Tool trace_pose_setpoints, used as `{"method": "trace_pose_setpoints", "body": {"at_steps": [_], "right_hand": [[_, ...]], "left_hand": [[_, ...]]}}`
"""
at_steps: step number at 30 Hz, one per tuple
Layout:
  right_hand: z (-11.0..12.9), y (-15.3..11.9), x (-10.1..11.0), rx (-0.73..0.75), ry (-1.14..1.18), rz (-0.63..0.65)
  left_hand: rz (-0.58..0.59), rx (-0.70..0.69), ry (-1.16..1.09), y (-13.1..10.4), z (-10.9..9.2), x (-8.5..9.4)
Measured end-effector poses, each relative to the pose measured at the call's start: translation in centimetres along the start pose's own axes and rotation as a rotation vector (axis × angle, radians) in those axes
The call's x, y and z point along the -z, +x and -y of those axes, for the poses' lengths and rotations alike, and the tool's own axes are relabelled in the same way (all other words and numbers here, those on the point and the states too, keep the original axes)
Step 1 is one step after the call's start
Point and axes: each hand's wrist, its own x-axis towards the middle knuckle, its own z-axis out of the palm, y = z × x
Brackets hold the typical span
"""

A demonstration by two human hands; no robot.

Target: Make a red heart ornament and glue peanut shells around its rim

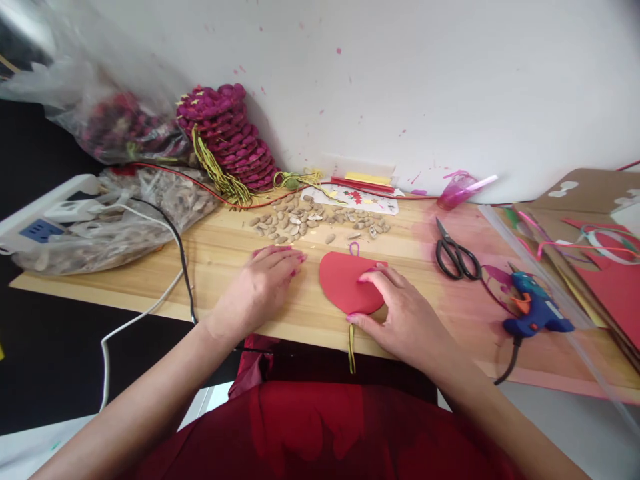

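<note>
The grip of the right hand (400,313) holds the red disc (343,281), likely light and easily creased, best taken by its edge; the left hand (259,285) lies loosely open.

On table (310,320): paper disc (345,283) near front edge; shells (296,220) behind disc; scissors (453,249), then glue gun (537,313), to right; bag (145,230) at left.

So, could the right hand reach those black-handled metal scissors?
Probably yes: nothing visible lies between the right hand and the scissors, though it currently touches the flat, red, rounded piece.
</note>
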Motion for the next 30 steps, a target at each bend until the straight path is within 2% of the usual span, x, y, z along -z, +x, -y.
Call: {"method": "trace_pose_setpoints", "body": {"at_steps": [3,5,8,17,21,25,30], "right_hand": [[0.0,0.0,0.0,-0.008,0.004,0.016],[0.1,0.0,0.1,-0.020,0.009,0.029],[0.2,0.0,0.2,-0.027,0.006,0.029],[-0.1,-0.1,-0.3,0.010,0.013,-0.026],[-0.2,-0.2,-0.2,0.010,0.025,-0.030],[0.0,0.0,0.0,-0.002,0.041,-0.008],[0.1,0.0,0.2,-0.015,0.035,0.005]], "left_hand": [[0.048,-0.132,-0.134,0.8,-1.2,-1.2],[0.129,-0.184,-0.105,1.0,-2.1,-1.8],[0.217,-0.180,-0.005,1.0,-2.7,-2.4],[0.246,-0.217,-0.006,1.2,-1.4,-2.6],[0.231,-0.218,-0.078,1.5,-0.7,-2.6],[0.242,-0.177,-0.218,2.2,0.2,-2.0],[0.234,0.019,-0.318,3.0,0.6,-1.6]]}}
